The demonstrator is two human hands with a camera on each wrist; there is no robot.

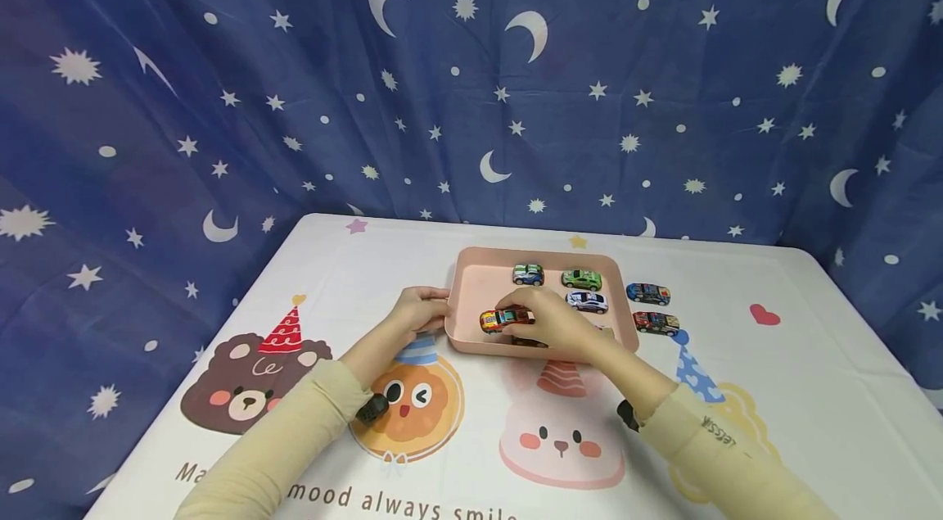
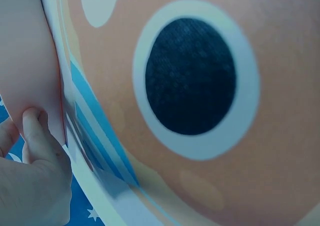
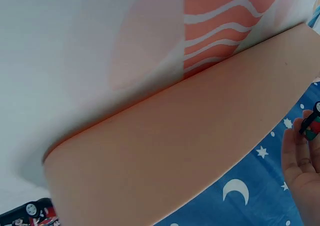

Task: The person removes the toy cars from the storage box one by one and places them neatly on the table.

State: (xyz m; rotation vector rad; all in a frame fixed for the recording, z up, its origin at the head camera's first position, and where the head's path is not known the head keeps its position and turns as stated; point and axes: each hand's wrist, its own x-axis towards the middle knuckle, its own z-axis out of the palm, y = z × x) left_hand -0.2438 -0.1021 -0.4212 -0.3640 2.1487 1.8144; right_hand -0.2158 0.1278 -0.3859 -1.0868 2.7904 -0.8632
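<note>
My right hand (image 1: 552, 319) pinches a red and yellow toy car (image 1: 495, 320) over the near left part of a pink tray (image 1: 471, 282). That car shows at the edge of the right wrist view, between the fingertips of the right hand (image 3: 302, 161). At the tray's left end, my left hand (image 1: 420, 311) grips the wall, its fingertips at the rim; the left wrist view shows the thumb (image 2: 35, 131) against it. Inside the tray stand a blue, white and green car (image 1: 528, 274), a green car (image 1: 581, 280) and a white car (image 1: 587, 302). A dark car (image 1: 529, 341) is partly hidden under my right hand.
Right of the tray, a blue car (image 1: 648, 294) and a black and red car (image 1: 656, 323) stand on the white tablecloth (image 1: 796, 389) with printed cartoon figures. A blue curtain (image 1: 471, 94) with moons and stars hangs behind the table.
</note>
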